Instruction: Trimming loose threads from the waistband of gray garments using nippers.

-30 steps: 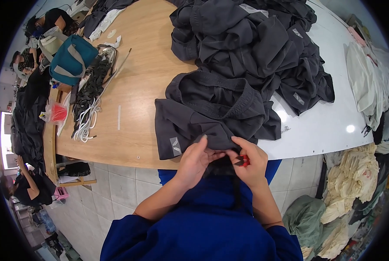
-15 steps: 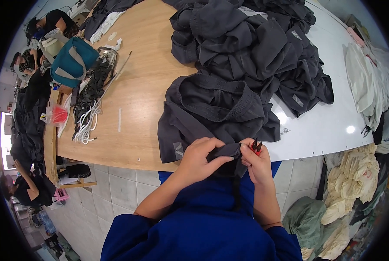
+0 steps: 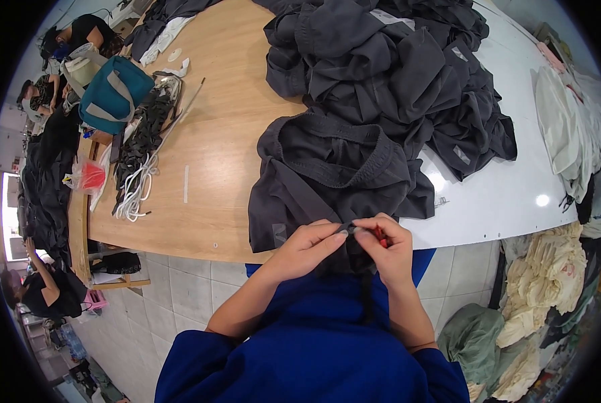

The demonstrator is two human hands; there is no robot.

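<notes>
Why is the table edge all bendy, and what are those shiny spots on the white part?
Head view: the fisheye lens bends straight edges, so the near edge of the table bows; head view: the shiny spots look like light glaring off the white tabletop; head view: the dark cloth between the left hand and right hand shows little fine detail.
</notes>
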